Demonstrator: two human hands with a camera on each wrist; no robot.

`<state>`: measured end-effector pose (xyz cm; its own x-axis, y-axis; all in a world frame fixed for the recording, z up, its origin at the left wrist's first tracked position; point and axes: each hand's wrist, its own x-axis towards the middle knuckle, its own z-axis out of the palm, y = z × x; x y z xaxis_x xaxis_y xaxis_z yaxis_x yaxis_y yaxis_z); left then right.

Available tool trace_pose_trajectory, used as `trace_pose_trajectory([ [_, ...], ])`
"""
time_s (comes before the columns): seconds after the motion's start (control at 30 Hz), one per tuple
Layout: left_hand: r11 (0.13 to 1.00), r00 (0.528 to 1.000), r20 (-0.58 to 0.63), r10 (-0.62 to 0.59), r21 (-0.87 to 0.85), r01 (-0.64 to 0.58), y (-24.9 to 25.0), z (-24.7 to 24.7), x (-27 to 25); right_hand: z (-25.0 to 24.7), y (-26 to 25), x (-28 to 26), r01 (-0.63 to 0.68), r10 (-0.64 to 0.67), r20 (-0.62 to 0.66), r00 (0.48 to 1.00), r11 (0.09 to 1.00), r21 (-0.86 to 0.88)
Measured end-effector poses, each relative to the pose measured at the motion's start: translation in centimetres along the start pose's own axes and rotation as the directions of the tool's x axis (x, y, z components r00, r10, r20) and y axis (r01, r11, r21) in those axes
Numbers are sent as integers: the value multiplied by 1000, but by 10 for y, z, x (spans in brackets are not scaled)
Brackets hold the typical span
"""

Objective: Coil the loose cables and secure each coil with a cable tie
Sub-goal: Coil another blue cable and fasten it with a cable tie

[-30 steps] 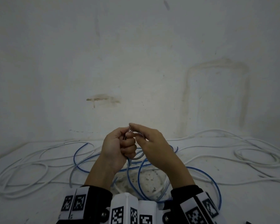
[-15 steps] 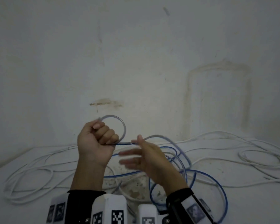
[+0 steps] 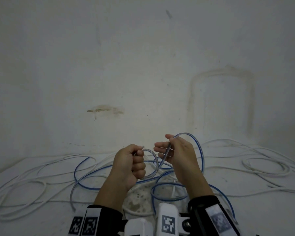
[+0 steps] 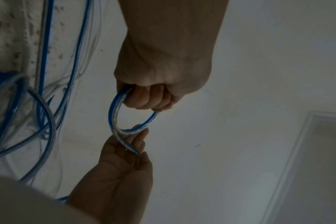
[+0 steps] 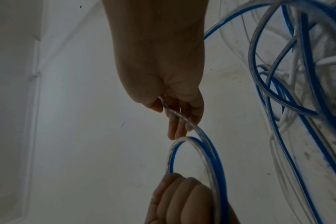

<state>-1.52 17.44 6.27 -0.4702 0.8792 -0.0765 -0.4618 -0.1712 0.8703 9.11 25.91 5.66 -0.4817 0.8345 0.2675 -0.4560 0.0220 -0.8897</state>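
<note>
A clear cable with a blue stripe (image 3: 201,155) lies tangled on the white surface and rises into both hands. My left hand (image 3: 134,163) is a fist that grips a small loop (image 3: 157,161) of it; the left wrist view shows the left hand (image 4: 150,97) holding that loop (image 4: 113,116). My right hand (image 3: 171,149) is just right of it, thumb pinching the cable against nearly straight fingers. In the right wrist view the right hand (image 5: 179,109) pinches the strand (image 5: 182,117) above the loop (image 5: 172,153). No cable tie is in view.
White cables (image 3: 15,193) sprawl over the surface at the left, and a loose white coil (image 3: 266,167) lies at the right. Blue slack (image 3: 75,174) spreads in front of my wrists. A stained white wall (image 3: 143,65) rises close behind.
My left hand has come down and to the right with its loop. My right hand, spread open under the cable before, has risen and now pinches the strand beside the left fist.
</note>
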Motion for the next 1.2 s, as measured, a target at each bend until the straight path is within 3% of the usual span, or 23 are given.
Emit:
trace_pose_trajectory([
  [0.17,995,999,-50,8,96,-3,-3,0,-1,2,-3,-5,-45,65,130,989,988,-149],
  [0.4,991,985,-107,135,21,-134,-5,2,-2,-14,-13,-5,-100,132,134,982,971,-219],
  [0.53,975,996,-44,73,212,-62,-15,14,-5,-14,-14,-7,-40,106,204,973,952,-304],
  [0.63,952,1000,-4,28,304,-26,-18,17,-7,-13,-12,-9,-41,158,286,945,926,-376],
  [0.77,923,999,20,-29,384,20,-20,14,-8,-14,-9,-11,106,204,424,882,791,-603],
  [0.87,889,996,7,-90,450,77,-21,11,-7,-15,-7,-12,152,243,455,856,724,-673],
  [1.1,894,985,-26,-171,415,166,-20,6,-1,-15,-2,-9,183,222,395,892,621,-762],
  [1.17,840,993,-101,-63,532,108,-16,7,-3,-16,2,-7,196,197,352,915,546,-815],
  [1.2,755,987,-131,92,656,16,-14,5,-2,-17,3,-7,200,198,338,920,505,-840],
])
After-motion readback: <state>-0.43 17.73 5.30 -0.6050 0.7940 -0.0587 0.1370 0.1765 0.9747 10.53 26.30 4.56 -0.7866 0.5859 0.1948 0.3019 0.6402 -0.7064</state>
